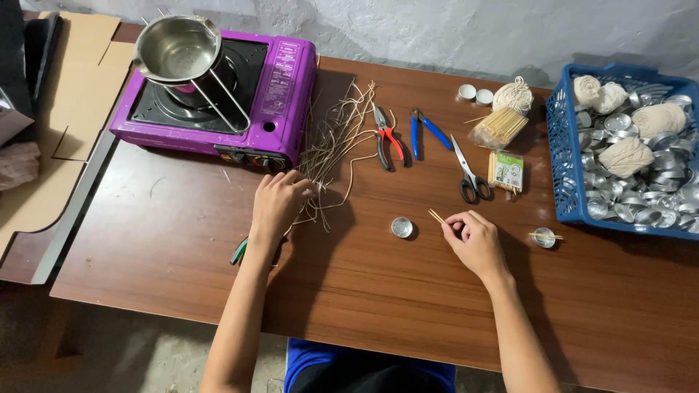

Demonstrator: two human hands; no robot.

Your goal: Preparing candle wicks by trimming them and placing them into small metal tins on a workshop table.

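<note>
My left hand (279, 201) rests on the brown table (364, 291), its fingers pinching a strand from the loose pile of cut wick strings (335, 138). My right hand (475, 239) is closed on thin wooden sticks (435, 215) that poke out to the upper left. A small round metal cup (401, 228) sits on the table between the two hands. Another metal cup with sticks laid across it (544, 236) lies just right of my right hand.
A purple portable stove (284, 80) with a steel pot (177, 49) stands at the back left. Red-handled pliers (389, 138), blue-handled pliers (422, 131), scissors (472, 175), a stick bundle (499, 127) and a blue basket (564, 153) of metal cups and string balls lie right. A green-handled tool (239, 250) sits beneath my left wrist.
</note>
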